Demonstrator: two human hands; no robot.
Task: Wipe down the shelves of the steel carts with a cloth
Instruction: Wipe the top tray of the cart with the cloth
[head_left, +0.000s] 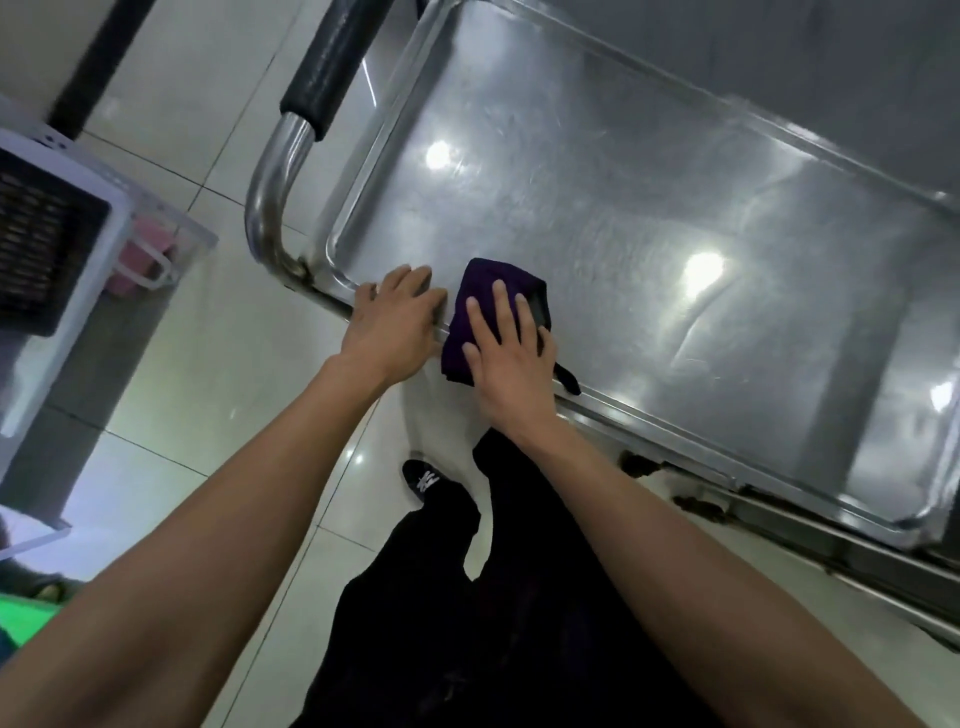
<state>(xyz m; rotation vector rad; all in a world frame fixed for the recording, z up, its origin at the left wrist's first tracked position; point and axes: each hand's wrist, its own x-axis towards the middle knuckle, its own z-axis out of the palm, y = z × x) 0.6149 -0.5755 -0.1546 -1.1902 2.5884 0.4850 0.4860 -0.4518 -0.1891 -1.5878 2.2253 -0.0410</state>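
Observation:
A steel cart's top shelf (623, 218) fills the upper right of the head view, shiny and scratched, with a raised rim. A folded dark purple cloth (485, 291) lies on the shelf's near rim. My right hand (506, 353) presses flat on the cloth with straight, spread fingers. Just left of the cloth, my left hand (397, 322) rests on the rim, its fingers lying over the edge near the shelf's corner.
The cart's push handle (291, 156), chrome tube with a black foam grip, curves up at the left end. A white rack with a dark basket (47, 249) stands at far left on the pale tiled floor (208, 389). My dark trousers and a shoe (423, 480) are below the shelf edge.

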